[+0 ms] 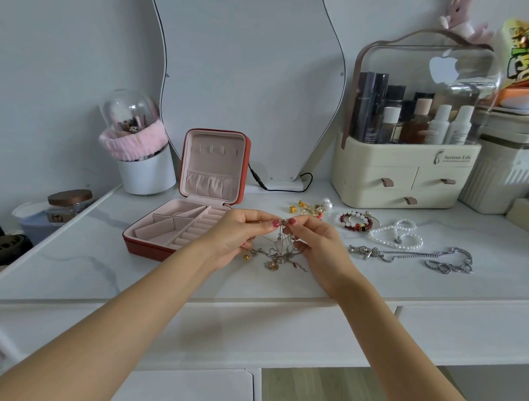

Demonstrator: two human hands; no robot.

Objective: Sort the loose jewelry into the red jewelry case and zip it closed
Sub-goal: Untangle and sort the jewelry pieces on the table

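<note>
The red jewelry case (145, 245) lies open on the white vanity top, lid upright, pink compartments bare. Just right of it my left hand (237, 234) and my right hand (314, 239) pinch the top of a tangle of thin chains (281, 253) between thumbs and fingers; the rest of the tangle hangs down onto the table. A small gold bead (246, 256) lies under my left hand. Further right lie gold earrings and a pearl (310, 207), beaded bracelets (357, 222), a pearl necklace (393, 233) and a thick silver chain (418, 256).
A curvy mirror (253, 80) stands behind the case, its black cable (274, 186) trailing on the top. A cream cosmetics organizer (406, 171) fills the back right. A white brush holder with a pink band (142, 162) stands back left. The table's front edge (260, 299) runs below my wrists.
</note>
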